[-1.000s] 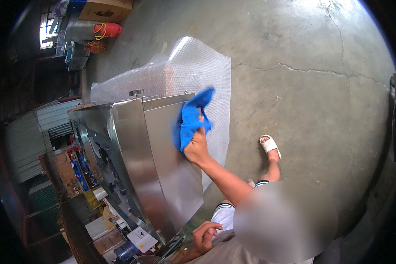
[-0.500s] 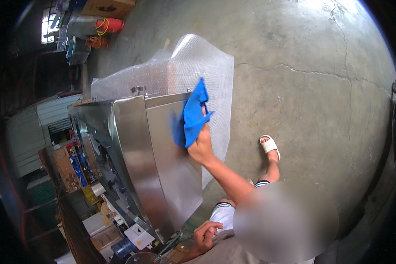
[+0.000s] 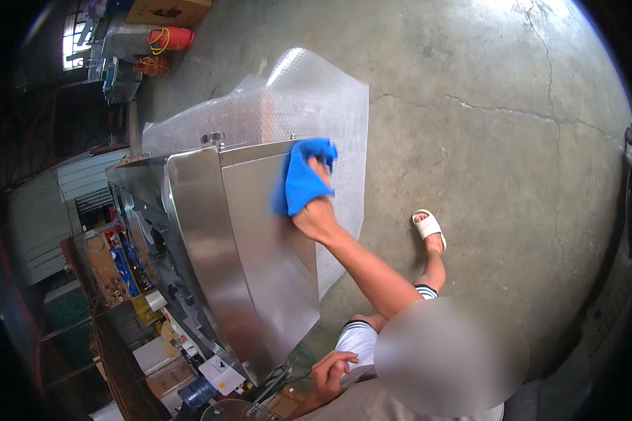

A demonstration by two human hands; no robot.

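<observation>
Where the metal cabinet's (image 3: pixel 267 259) flat panel reaches its upper right corner, the blue cloth (image 3: pixel 305 186) covers it, long axis slanting from lower left to upper right, higher end pointing away from the body. The right hand (image 3: pixel 314 216) has its fingers bunched into the cloth, and together they hide that corner. Leftmost comes a blue container (image 3: pixel 195 393), then a white box (image 3: pixel 221 375); bubble wrap (image 3: pixel 316 102) stands behind the cabinet. Beside white shorts (image 3: pixel 354 344), the left hand (image 3: pixel 326 372) has curled fingers; whether they pinch anything I cannot tell. A red cylinder (image 3: pixel 179 38) sits far left; cracked grey concrete floor (image 3: pixel 498 168) spreads right, under a pale slipper (image 3: pixel 428 226).
</observation>
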